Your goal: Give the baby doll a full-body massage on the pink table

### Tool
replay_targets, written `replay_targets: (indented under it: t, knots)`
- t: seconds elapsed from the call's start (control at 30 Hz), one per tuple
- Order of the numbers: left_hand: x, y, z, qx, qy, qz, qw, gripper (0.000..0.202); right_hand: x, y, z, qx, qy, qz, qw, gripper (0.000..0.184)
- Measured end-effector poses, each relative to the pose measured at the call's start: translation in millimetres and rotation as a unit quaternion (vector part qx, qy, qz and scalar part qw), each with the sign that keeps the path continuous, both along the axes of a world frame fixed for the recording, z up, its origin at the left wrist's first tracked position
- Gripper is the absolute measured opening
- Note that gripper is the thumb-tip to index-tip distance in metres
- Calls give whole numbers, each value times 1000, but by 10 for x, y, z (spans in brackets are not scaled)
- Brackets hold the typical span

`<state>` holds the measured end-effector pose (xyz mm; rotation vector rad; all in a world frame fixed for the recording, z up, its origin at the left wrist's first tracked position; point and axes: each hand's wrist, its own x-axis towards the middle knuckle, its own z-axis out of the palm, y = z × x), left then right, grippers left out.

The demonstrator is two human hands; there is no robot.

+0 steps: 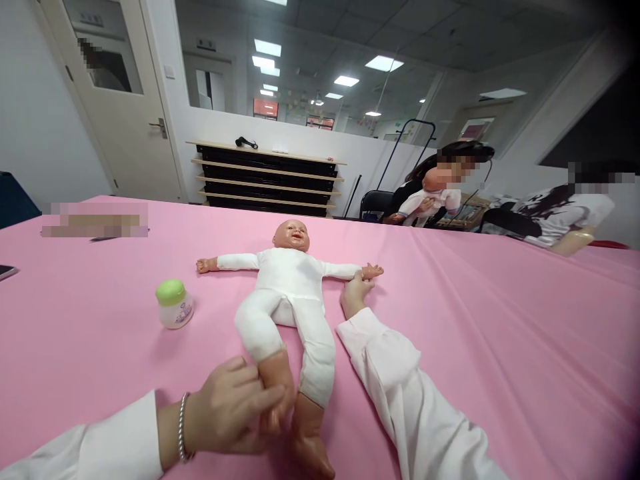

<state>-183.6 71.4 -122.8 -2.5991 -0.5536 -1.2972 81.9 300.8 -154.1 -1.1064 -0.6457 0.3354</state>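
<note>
A baby doll (290, 273) with a white cloth body lies on its back on the pink-covered table, arms spread wide and head at the far end. My left hand (227, 403), with a beaded silver bracelet at the wrist, is closed at the doll's bare foot on the left side; the fingers are slightly blurred. On the other side, my right hand (356, 293) pinches the doll's sleeve end near its small hand. Left of the doll stands a cream jar (175, 307) with a green lid, upright and touched by neither hand.
The pink cloth (450, 320) has folds on the right. A phone-like object (7, 271) lies at the left edge, near a blurred-out item (95, 221). Behind the table, one person (425, 193) holds another doll; a second person (565, 207) sits at the right.
</note>
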Motion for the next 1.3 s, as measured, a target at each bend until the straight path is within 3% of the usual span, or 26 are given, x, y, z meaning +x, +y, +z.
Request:
replay_targets:
  t: [0.1,0.17,0.37,0.5,0.6,0.67,0.77,0.83,0.9,1.07,1.3]
  knots:
    - [77,-36,-46,53,55,-76,994,31,-16,-16,-1,19,14,2,1000,57]
    - [120,-39,-67,51,67,-91,992,29,-39,-31,16,12,14,5,1000,56]
    - [143,-30,-15,41,78,-92,992,26,-90,-63,49,-41,-43,-26,998,52]
    - [70,-64,65,71,26,-67,995,30,-163,-162,93,3,-86,-39,996,53]
    - [11,-94,93,46,-24,-20,998,30,-253,-247,140,40,-179,-21,983,53]
    - [-9,-92,92,-5,-54,5,999,29,-323,-273,156,46,-289,23,956,47]
    - [-12,-25,63,-94,-100,54,989,29,-412,-257,145,35,-481,124,867,35]
    - [-10,55,28,-147,-129,111,974,31,-446,-231,126,28,-554,157,817,34]
    - [-10,138,-7,-200,-145,164,955,31,-460,-212,108,27,-578,155,801,36]
    - [-13,214,-46,-285,-134,170,934,29,-471,-207,90,20,-585,142,799,38]
    - [-9,161,-53,-275,-126,158,940,29,-469,-196,77,20,-560,152,814,36]
